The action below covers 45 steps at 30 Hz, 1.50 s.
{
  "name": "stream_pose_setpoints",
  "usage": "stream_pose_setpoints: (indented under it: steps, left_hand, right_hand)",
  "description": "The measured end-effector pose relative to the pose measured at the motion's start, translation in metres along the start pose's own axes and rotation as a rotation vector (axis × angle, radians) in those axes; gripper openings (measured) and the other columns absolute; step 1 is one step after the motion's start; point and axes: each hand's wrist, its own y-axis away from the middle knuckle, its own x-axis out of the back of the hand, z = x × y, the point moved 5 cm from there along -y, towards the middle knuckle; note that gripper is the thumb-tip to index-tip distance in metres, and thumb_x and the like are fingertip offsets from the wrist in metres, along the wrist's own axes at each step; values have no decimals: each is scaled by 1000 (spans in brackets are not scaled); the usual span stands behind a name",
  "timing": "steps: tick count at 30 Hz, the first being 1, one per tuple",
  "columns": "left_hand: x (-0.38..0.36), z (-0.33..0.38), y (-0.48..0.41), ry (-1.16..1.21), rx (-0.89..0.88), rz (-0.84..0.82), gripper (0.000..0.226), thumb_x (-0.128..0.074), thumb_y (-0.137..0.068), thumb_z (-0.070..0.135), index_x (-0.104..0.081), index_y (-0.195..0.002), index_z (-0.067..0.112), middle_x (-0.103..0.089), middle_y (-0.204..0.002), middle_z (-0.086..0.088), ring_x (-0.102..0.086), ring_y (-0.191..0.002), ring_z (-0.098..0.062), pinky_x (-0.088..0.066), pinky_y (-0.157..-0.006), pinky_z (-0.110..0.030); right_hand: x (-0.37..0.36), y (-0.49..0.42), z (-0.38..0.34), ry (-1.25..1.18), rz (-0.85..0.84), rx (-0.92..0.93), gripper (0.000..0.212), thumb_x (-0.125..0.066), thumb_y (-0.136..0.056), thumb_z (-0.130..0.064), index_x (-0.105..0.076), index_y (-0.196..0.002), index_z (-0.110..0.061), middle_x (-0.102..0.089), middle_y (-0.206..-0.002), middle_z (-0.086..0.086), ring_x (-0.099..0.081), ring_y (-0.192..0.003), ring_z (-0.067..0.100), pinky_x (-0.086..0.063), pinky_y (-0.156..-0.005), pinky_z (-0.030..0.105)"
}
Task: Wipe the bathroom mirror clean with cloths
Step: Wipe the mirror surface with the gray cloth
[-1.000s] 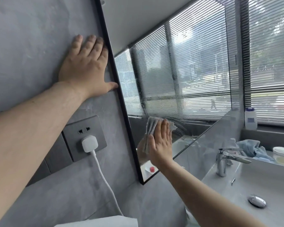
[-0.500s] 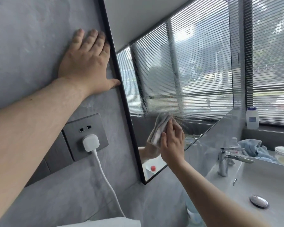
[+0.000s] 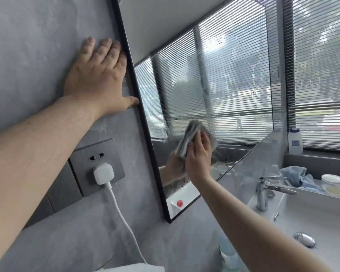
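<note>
Your carrying surface is the grey basin counter. The chrome tap stands upright at its rear edge with the spout pointing right, and the metal drain plug sits in the basin floor. On the raised ledge behind the basin you have a crumpled blue cloth just beside a clear jar with a white lid. A white bottle stands upright on the window sill above that ledge. At the near end of the counter, against the wall, a pale-blue container appears to stand, but it is too blurred to identify.
</note>
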Motion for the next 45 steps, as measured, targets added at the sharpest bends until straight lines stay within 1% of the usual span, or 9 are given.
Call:
stream_pose_setpoints:
  steps: [8, 13, 17, 23, 30, 34, 38, 42, 45]
  left_hand:
    - [1, -1, 1, 19, 7, 4, 114, -34, -77, 86, -22, -154, 3, -18, -164, -15, -11, -153, -29, 0, -123, -49]
    - [0, 0, 0, 9, -2, 4, 114, -34, -76, 86, -23, -153, 3, -18, -164, -16, -12, -152, -31, -2, -123, -51]
    - [-1, 0, 1, -11, 3, -4, 114, -30, -76, 87, -22, -154, 4, -17, -164, -16, -11, -152, -31, -2, -123, -51]
    - [1, 1, 1, -8, 4, -7, 113, -34, -77, 85, -21, -154, 4, -18, -164, -16, -12, -152, -31, -2, -123, -51]
    - [2, 1, 1, -3, 7, -9, 114, -32, -76, 85, -19, -155, 4, -16, -164, -15, -12, -152, -31, -3, -123, -52]
    - [3, 0, 1, 19, 8, -1, 114, -37, -75, 84, -22, -154, 3, -20, -163, -16, -14, -152, -31, -3, -123, -51]
    - [3, 1, 2, 41, 8, 11, 114, -42, -74, 84, -27, -152, 2, -23, -162, -17, -17, -151, -32, -4, -123, -50]
    - [2, 1, 1, 41, 16, 18, 113, -40, -75, 84, -26, -152, 2, -23, -162, -16, -16, -151, -31, -3, -123, -50]
    - [2, 1, 1, 26, 17, 20, 113, -36, -75, 85, -24, -153, 3, -21, -163, -16, -15, -152, -31, -3, -123, -51]
  right_hand:
    - [-15, -57, -38, 51, -26, 193, 62, -20, -98, -45, -23, -156, -24, -14, -166, -1, -5, -153, 13, 4, -124, 31]
    - [-2, -23, 61, 137, -60, -7, 66, -15, -102, -41, -22, -154, -1, -18, -163, 15, -11, -152, 23, -1, -123, 28]
    - [5, 25, 122, 53, -70, -361, 54, -20, -109, -27, -5, -158, -13, 2, -167, 0, 5, -152, 9, 9, -121, 24]
    - [7, 12, 110, 18, 1, -426, 53, -22, -108, -20, -8, -158, -7, -3, -167, 7, 2, -153, 15, 7, -120, 23]
    - [-3, -37, -25, -63, 16, -4, 53, -26, -107, -24, -19, -157, -8, -9, -166, 7, -3, -153, 17, 10, -114, 9]
    - [-21, -26, -94, 90, -148, 373, 59, -25, -101, -37, -14, -158, -28, -4, -167, 1, 5, -153, 13, 10, -123, 29]
    - [-30, -2, -102, 187, -194, 602, 60, -23, -100, -38, -13, -158, -30, -7, -167, 3, 6, -152, 9, 9, -122, 27]
    - [-22, -13, -54, 174, -148, 474, 60, -17, -100, -41, -12, -158, -26, -2, -166, -1, 8, -152, 7, 10, -123, 30]
    - [-16, -10, 7, 144, -38, 146, 65, -7, -96, -47, -9, -157, -25, 0, -165, -7, 9, -151, 4, 11, -123, 29]
